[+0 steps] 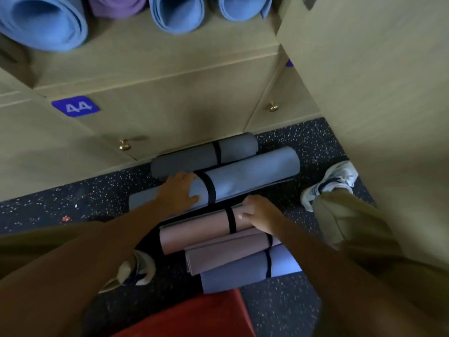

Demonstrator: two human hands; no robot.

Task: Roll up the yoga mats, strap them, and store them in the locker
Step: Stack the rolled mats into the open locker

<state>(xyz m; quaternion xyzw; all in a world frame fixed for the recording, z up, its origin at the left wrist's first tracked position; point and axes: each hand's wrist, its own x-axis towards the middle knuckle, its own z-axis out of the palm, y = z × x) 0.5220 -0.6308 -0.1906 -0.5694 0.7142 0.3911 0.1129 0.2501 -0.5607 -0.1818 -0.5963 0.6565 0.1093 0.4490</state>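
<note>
Head view | left hand [181, 190] curls over strapped blue mat [243, 177] | right hand [261, 214] grips pink mat [201, 231] end | floor [73, 203] beside lockers [170, 105]

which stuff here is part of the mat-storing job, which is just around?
Job:
- left hand gripping light blue mat
- right hand on pink mat
- grey mat
- stored mats in locker

Just around:
- locker 44 door
- brass knob
- speckled floor

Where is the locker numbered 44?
The number 44 label sits left of centre on a closed locker door, below the shelf of blue mats.
</note>
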